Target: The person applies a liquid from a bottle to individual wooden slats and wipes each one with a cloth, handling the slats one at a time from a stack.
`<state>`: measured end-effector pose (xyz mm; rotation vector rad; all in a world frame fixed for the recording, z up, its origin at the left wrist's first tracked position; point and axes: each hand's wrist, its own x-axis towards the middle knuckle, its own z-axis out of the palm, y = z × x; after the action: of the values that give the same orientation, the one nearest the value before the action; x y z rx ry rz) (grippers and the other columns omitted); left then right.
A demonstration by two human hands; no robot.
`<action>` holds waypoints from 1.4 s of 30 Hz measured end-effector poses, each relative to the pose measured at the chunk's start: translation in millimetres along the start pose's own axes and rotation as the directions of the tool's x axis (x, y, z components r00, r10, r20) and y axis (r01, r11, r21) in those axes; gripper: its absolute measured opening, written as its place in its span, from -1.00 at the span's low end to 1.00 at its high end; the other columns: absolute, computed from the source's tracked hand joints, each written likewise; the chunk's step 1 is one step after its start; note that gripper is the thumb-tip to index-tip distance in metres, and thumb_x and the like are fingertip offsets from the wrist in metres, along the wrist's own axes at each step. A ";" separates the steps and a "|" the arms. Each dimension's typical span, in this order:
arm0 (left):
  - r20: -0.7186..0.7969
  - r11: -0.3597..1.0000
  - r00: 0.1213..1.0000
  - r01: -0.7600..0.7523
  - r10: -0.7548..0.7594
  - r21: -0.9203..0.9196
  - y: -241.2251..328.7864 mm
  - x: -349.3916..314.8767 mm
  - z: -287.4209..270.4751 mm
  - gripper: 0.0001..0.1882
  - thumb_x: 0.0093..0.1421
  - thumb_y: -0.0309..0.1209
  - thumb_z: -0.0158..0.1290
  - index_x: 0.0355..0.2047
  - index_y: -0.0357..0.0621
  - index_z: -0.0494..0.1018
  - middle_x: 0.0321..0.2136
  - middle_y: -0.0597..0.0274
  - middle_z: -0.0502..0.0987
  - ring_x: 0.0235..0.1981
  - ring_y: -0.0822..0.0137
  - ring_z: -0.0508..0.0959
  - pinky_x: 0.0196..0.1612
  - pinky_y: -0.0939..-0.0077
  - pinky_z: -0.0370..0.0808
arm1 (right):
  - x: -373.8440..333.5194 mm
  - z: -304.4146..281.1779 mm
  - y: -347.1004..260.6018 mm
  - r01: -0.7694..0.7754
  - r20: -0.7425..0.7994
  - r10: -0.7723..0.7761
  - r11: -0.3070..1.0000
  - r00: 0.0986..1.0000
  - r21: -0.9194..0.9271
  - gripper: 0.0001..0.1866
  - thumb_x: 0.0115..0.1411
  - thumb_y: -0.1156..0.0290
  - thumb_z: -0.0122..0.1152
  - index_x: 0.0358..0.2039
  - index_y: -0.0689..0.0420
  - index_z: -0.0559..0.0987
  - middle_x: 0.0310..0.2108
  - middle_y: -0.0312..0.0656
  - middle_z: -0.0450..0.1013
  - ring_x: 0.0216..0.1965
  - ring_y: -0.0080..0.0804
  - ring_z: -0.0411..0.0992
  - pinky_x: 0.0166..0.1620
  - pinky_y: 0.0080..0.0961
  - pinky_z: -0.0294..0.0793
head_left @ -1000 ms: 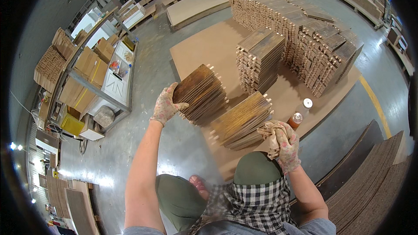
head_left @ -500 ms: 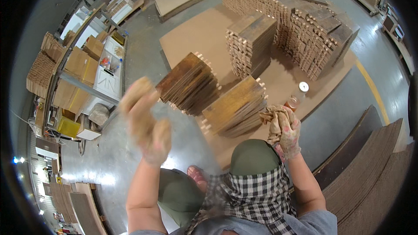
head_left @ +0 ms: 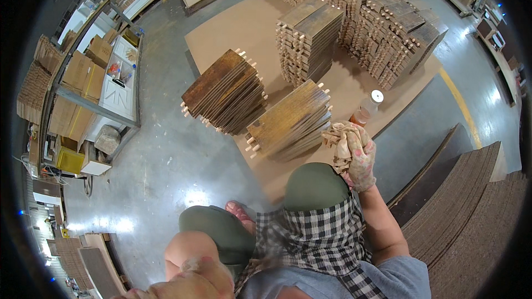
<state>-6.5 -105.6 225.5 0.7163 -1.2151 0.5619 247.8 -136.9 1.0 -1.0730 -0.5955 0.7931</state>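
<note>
My right hand [head_left: 363, 161], in a stained light glove, is closed round a crumpled beige cloth [head_left: 338, 137] just beyond my right knee. Right behind the cloth is a clear bottle [head_left: 363, 112] with a white cap and reddish-brown liquid. To the left of the cloth lies a leaning stack of brown wooden panels [head_left: 291, 116] with pale dowels at the ends. Farther left leans a second, darker panel stack [head_left: 219, 83]. My gloved left hand [head_left: 194, 279] is low at the bottom edge, drawn in close to my body; its fingers are blurred and partly out of view.
A brown board [head_left: 221, 33] on the floor bears the stacks. Behind stand a tall panel stack [head_left: 310, 22] and a long row of stacked panels [head_left: 388, 33]. At left is a rack [head_left: 124, 135] with cartons; at right, curved-looking piles of boards [head_left: 454, 194].
My left hand has dropped from beside the darker stack down toward my body at the bottom edge. The right hand still grips the cloth. The whole view has shifted slightly.
</note>
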 end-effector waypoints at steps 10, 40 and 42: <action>0.068 0.992 0.993 -0.088 0.094 -0.085 -6.6 4.0 15.6 -0.79 0.43 -0.41 -0.21 -0.21 -0.22 0.41 -0.44 0.26 0.48 -0.49 0.32 0.52 -0.38 0.47 0.48 | 9.8 4.9 0.5 0.083 -0.037 -0.081 0.994 0.996 0.063 -0.70 0.36 0.43 0.06 0.04 0.31 0.50 -0.08 -0.20 0.54 -0.09 -0.53 0.49 -0.01 -0.59 0.48; -0.654 0.586 -0.246 0.722 0.715 0.369 29.5 -271.4 -147.5 -0.84 0.39 -0.35 -0.06 -0.11 -0.10 0.44 -0.24 0.21 0.54 -0.30 0.38 0.57 -0.19 0.73 0.51 | 38.5 -98.2 98.9 -0.190 -0.017 0.212 0.835 0.977 -0.516 -0.63 0.35 0.36 0.08 0.08 0.31 0.48 -0.10 -0.16 0.54 -0.12 -0.44 0.52 -0.03 -0.57 0.49; -0.763 0.861 -0.528 0.504 0.372 0.070 29.2 -310.1 -150.0 -0.84 0.39 -0.34 -0.08 -0.12 -0.05 0.44 -0.23 0.23 0.53 -0.30 0.40 0.56 -0.23 0.73 0.49 | 43.9 -100.0 108.1 -0.188 0.037 0.237 0.848 0.971 -0.496 -0.56 0.32 0.37 0.05 0.15 0.33 0.44 -0.08 -0.15 0.54 -0.09 -0.43 0.50 0.00 -0.56 0.46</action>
<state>-14.3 22.7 -95.4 0.3087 1.0892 1.0376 320.3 -127.0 -134.2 -1.5969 -0.7954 0.9161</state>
